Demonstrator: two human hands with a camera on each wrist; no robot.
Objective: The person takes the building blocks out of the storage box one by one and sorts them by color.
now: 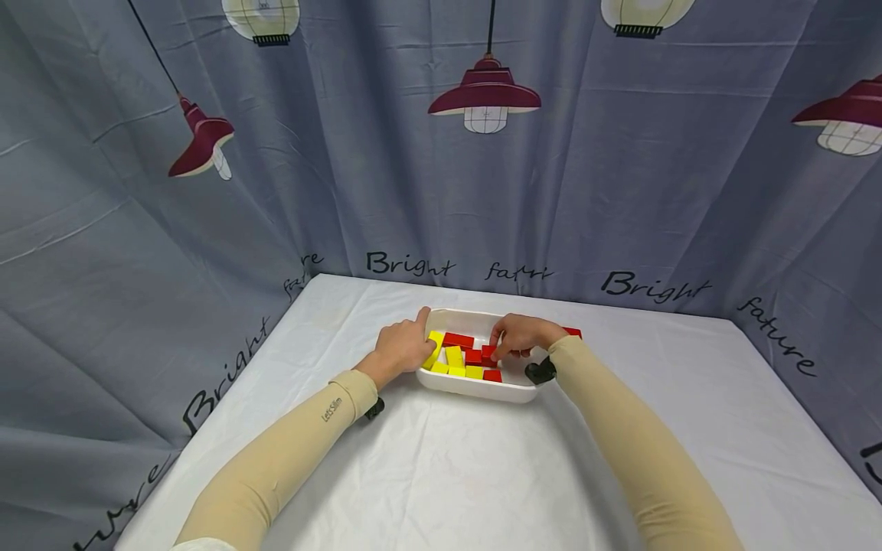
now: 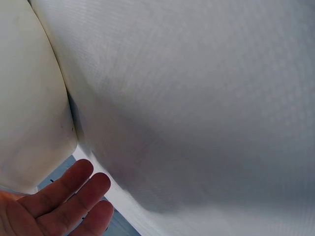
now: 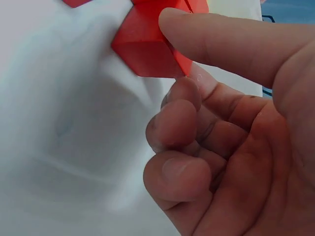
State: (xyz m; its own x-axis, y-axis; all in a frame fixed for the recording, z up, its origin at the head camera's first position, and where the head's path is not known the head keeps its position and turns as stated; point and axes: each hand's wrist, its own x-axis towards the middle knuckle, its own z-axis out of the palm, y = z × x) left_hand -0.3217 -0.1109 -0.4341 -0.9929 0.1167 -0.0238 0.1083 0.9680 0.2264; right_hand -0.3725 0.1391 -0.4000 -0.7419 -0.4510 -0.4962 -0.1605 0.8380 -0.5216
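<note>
A white tray (image 1: pixel 478 389) holds several red and yellow blocks. My right hand (image 1: pixel 525 334) reaches into it from the right. In the right wrist view, the thumb and index finger pinch a red block (image 3: pixel 147 44) sitting against another red one; the other fingers are curled below. My left hand (image 1: pixel 405 346) is at the tray's left end, with one finger along the rim and the thumb by a yellow block (image 1: pixel 434 348). The left wrist view shows three fairly straight fingers (image 2: pixel 74 196) outside the tray's wall (image 2: pixel 34 98); whether they touch it is unclear.
Beyond the right wrist, a red piece (image 1: pixel 573 332) is partly visible. A white cloth covers the table (image 1: pixel 441 474), and a grey-blue curtain (image 1: pixel 386 176) with printed lamps hangs behind and at both sides. Inside the tray, yellow blocks (image 1: pixel 455 357) line the left and near sides.
</note>
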